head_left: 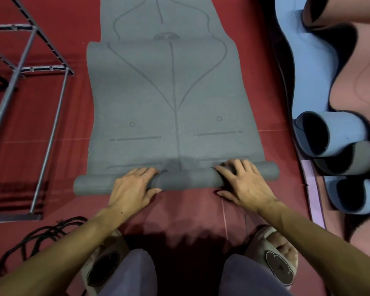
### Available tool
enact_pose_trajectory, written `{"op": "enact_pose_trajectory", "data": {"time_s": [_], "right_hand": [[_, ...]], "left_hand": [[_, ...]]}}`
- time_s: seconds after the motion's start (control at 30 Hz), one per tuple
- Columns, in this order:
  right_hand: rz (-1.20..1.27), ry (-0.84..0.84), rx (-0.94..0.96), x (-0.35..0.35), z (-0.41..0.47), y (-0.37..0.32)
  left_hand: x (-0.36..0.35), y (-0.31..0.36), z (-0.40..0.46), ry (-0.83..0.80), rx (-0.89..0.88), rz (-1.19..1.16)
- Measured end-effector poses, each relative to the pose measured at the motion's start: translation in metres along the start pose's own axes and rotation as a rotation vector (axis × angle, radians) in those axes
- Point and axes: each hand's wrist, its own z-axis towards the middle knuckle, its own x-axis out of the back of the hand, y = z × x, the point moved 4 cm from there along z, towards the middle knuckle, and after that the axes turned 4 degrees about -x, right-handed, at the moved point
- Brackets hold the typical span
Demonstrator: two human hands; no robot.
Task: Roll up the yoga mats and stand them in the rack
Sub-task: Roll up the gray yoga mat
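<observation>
Fingers [145, 170] of both hands curl over the grey mat's rolled end [186, 178], thumbs beneath

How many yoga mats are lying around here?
At least 3: a grey mat in the middle, partly rolled under both hands; a blue mat and a pink mat loosely curled at right. Others may be hidden in that pile.

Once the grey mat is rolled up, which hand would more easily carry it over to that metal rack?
Probably the left hand. The rack stands on the person's left, beside the grey mat, while the right hand is on the side by the blue mats. Both hands grip the roll now.
</observation>
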Motion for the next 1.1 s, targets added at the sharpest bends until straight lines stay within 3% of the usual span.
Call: {"op": "enact_pose_trajectory", "data": {"time_s": [0.17, 0.37, 0.53, 0.7, 0.9, 1.03, 1.1], "right_hand": [[0.055, -0.047, 0.001, 0.003, 0.016, 0.006], [0.099, -0.396, 0.045, 0.006, 0.023, 0.016], [0.076, -0.565, 0.125, 0.014, 0.033, 0.003], [0.081, -0.670, 0.103, 0.010, 0.034, -0.001], [0.200, -0.663, 0.069, 0.011, 0.028, 0.001], [0.379, -0.460, -0.050, 0.006, 0.022, 0.014], [0.336, -0.327, -0.033, 0.002, 0.017, 0.013]], "left_hand": [[0.004, -0.009, 0.012, -0.127, 0.034, -0.062], [0.005, -0.011, 0.003, -0.272, 0.027, -0.187], [-0.002, -0.012, -0.014, -0.358, -0.036, -0.245], [-0.001, -0.011, -0.023, -0.329, -0.114, -0.052], [0.003, -0.005, -0.011, -0.354, -0.110, -0.021], [0.003, -0.015, -0.005, -0.341, 0.008, -0.109], [0.001, -0.018, -0.005, -0.344, 0.037, -0.109]]}}
